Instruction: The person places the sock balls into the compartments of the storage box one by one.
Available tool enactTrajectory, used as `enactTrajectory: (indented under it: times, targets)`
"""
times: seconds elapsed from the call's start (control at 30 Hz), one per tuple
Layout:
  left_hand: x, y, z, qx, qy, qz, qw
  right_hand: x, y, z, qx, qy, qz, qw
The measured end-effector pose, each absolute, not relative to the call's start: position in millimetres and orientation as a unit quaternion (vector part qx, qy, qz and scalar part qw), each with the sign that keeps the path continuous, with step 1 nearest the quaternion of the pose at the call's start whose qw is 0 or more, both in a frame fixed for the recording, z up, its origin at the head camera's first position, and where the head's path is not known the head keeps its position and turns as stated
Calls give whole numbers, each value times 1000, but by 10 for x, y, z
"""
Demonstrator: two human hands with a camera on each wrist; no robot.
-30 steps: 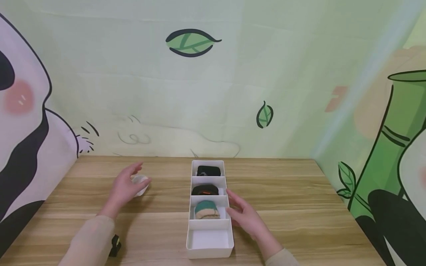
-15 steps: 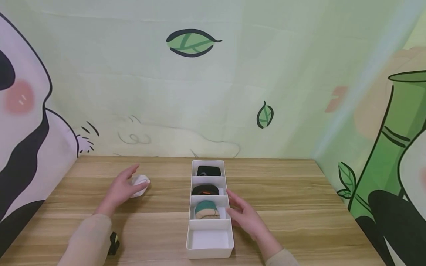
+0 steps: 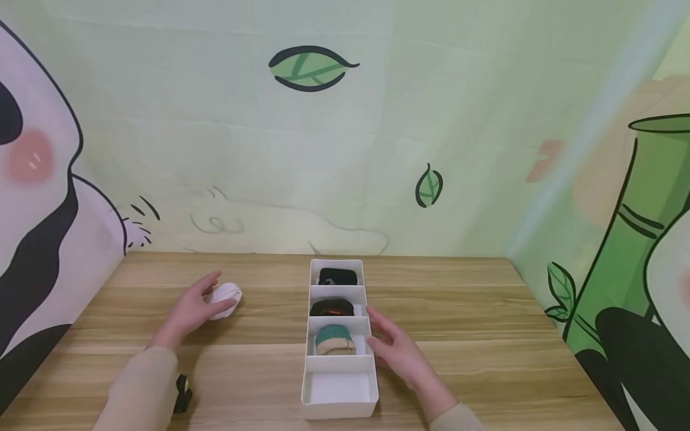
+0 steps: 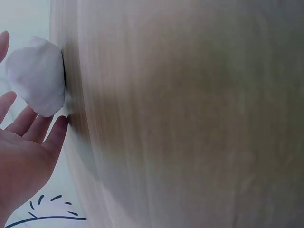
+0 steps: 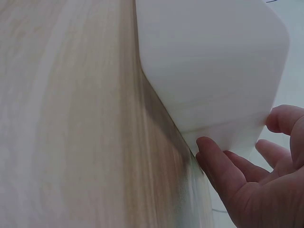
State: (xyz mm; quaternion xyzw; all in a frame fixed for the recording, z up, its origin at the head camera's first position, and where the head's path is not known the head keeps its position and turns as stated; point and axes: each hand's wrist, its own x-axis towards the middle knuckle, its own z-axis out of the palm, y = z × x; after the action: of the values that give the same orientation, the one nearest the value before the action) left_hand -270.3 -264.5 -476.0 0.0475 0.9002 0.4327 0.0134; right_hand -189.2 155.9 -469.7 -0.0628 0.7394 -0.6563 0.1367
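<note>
A white rolled-up cloth bundle, like a balled sock, lies on the left part of the table. My left hand is right beside it, thumb in front and fingers behind; in the left wrist view the spread fingers lie around the bundle without gripping it. A long white divided box stands in the middle. My right hand rests against its right side, and in the right wrist view the loosely bent fingers touch the box wall.
Three of the box's compartments hold rolled cloth bundles: a black one at the back, another black one with an orange mark, and a teal and beige one. A small black item shows beside the left sleeve.
My left hand has drawn back slightly to the left and toward me, so more of the white bundle shows. The bundle has barely shifted. My right hand and the box have stayed put.
</note>
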Motion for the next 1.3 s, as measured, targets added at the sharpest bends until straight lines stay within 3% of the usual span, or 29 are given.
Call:
enactTrajectory:
  times: [0.43,1.3]
  targets:
    - [-2671,-2652,-4786,70,918,390,-7,-1901,1559,-4690,-55,748,-647,134]
    - [-2622,-2770,-4912,90,908,410,12,-1909,1567,-4722,-66,738,-657,137]
